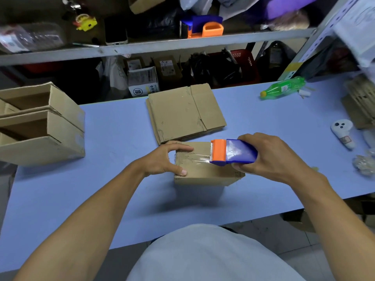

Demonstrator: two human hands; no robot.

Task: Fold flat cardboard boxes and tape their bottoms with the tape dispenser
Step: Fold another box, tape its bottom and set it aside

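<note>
A folded cardboard box (205, 172) stands bottom-up on the blue table (101, 189) in front of me. My left hand (164, 159) grips its left end, fingers over the top and thumb on the near side. My right hand (269, 157) holds a blue and orange tape dispenser (233, 152) on top of the box, its orange head pointing left. A strip of clear tape (194, 158) runs along the box seam from the dispenser head towards my left hand. A stack of flat cardboard boxes (182, 112) lies just behind the box.
Two assembled open boxes (40, 126) sit stacked at the table's left edge. A green plastic bottle (284, 88) lies at the far right, with a white toy (343, 132) and more cardboard nearer the right edge. A second tape dispenser (203, 27) rests on the shelf above.
</note>
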